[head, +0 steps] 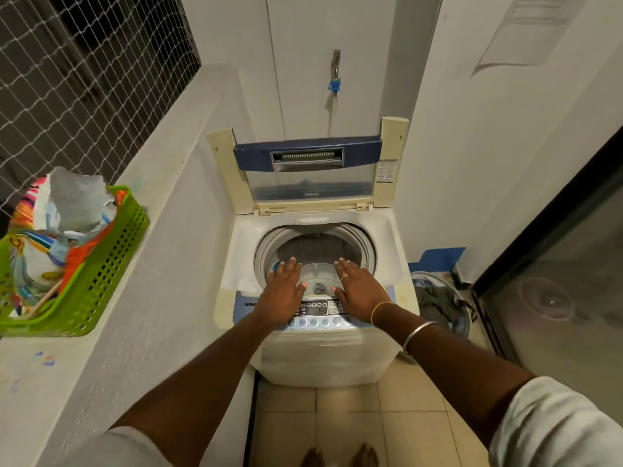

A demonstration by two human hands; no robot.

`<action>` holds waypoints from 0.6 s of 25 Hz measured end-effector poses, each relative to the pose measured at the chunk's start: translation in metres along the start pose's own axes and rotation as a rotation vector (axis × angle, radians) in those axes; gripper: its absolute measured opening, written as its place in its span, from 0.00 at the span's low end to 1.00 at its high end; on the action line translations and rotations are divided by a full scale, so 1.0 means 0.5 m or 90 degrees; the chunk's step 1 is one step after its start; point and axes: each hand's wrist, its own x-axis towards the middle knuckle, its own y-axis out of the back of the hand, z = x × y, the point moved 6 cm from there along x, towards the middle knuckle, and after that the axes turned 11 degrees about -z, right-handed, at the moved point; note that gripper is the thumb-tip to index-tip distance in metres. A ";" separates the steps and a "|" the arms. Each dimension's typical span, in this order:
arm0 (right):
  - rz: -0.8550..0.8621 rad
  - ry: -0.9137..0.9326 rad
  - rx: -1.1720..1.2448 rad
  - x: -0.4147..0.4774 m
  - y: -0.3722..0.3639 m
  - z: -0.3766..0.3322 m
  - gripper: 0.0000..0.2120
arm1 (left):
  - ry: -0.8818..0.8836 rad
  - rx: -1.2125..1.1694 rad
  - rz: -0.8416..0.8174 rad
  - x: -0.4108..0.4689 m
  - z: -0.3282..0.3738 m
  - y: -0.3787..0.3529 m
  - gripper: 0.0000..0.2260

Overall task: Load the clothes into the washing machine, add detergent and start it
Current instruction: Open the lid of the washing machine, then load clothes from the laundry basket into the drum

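Note:
A white top-loading washing machine (391, 230) stands ahead with its lid (313, 173) raised upright against the wall. The drum (320, 251) is open and looks dark inside. My left hand (281, 294) and my right hand (360, 291) hover flat, fingers spread, over the front rim of the drum and the control panel (315, 310). Neither hand holds anything. A green plastic basket (101, 271) heaped with colourful clothes (57, 224) sits on the white ledge at the left.
A white ledge (161, 183) runs along the left under a netted window. A tap (335, 72) with a hose hangs on the wall behind the machine. A metal bucket (441, 305) of dark items stands on the floor at the right, beside a dark glass door (556, 281).

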 end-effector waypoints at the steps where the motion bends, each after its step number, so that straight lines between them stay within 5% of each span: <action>1: -0.001 -0.007 0.010 -0.002 -0.007 0.000 0.31 | -0.001 -0.012 -0.004 0.001 -0.007 -0.007 0.25; 15: 0.048 -0.053 0.107 -0.044 -0.003 0.036 0.27 | -0.025 -0.081 0.018 0.035 0.049 -0.063 0.21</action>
